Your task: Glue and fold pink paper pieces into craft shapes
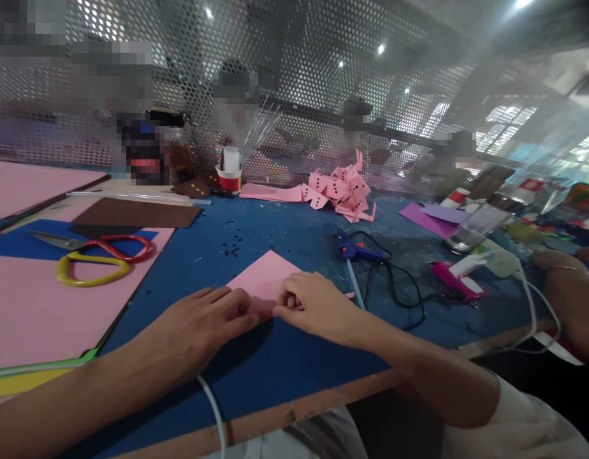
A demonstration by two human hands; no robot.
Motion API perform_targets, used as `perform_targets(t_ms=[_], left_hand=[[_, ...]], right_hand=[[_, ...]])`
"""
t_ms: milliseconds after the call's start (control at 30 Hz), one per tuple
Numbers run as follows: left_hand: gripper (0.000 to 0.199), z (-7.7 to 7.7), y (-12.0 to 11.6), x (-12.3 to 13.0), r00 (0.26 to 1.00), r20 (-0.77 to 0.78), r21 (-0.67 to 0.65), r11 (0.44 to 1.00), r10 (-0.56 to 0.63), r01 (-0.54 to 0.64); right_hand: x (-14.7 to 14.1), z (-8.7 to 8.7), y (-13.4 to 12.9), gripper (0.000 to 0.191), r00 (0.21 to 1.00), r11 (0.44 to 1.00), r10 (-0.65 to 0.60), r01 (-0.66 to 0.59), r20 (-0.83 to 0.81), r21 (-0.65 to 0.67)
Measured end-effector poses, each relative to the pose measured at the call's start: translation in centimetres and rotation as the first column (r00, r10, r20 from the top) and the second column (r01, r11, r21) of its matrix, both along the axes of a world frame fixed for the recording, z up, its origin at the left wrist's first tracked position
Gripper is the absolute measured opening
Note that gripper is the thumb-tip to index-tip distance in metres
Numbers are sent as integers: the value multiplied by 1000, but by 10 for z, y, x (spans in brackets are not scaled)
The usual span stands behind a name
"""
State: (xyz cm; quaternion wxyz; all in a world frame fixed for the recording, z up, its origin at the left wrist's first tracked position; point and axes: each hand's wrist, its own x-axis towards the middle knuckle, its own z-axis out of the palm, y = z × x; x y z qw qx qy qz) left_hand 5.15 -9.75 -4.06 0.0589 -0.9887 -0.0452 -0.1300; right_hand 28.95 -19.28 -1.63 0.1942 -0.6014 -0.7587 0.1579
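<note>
A pink sheet of paper (266, 274) lies on the blue tabletop with one corner pointing away from me. My left hand (206, 319) presses on its near left edge, fingers curled and thumb stretched along the edge. From the right, my right hand (318, 303) pinches the same near edge, its thumb and fingertips almost meeting my left thumb. Both hands are closed on the paper and cover much of its lower part. To the right of the paper rests a blue glue gun (359, 248) with a pale glue stick beneath it.
Scissors (106, 255) with red and yellow handles lie on coloured sheets at left. Cut pink paper pieces (342, 191) are heaped at the back beside a paper cup (228, 178). A magenta device (459, 280) and cables lie right, near another person's arm (569, 299).
</note>
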Motion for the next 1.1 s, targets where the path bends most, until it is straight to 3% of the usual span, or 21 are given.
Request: perform_targets(t_ms=[400,900,1100], left_hand=[[63,-2,0,-1,1000,21,1,1000,-1,1],[56,4,-3,0,1000,-16,-7,1000,-3,3],[58,2,-1,-1,1000,-25,-7,1000,0,-1]], right_hand=[[1,2,-2,10,999,1000,2,-2,-34,-15],[6,12,-2,6,999,995,16,-20,-44,-99],[4,7,-2,3,999,998,7,-10,-44,-56]])
